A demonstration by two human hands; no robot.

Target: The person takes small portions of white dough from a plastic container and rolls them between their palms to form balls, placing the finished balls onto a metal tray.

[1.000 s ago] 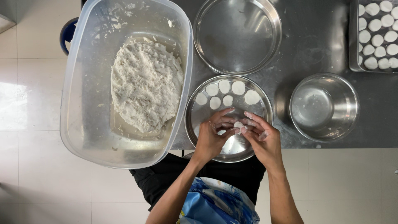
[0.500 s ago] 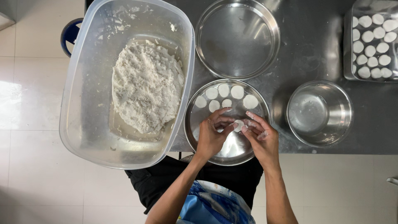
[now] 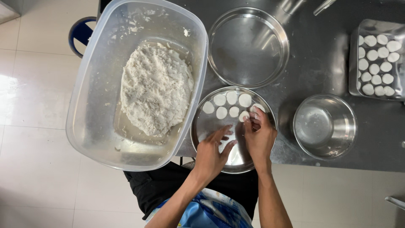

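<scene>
The right hand (image 3: 259, 137) rests over the round steel pan (image 3: 202, 126) on the dark worktop (image 3: 320, 50), its grip pinched together on a white dough disc (image 3: 244, 116) at the row of discs (image 3: 225, 103) lying in the pan. The left hand (image 3: 213, 154) hovers over the pan's near half, grip apart, fingers spread, holding nothing. A clear plastic tub (image 3: 84, 105) of white dough (image 3: 156, 88) sits just left of the pan.

Two round pans (image 3: 249, 46), one bowl (image 3: 325, 126)
</scene>
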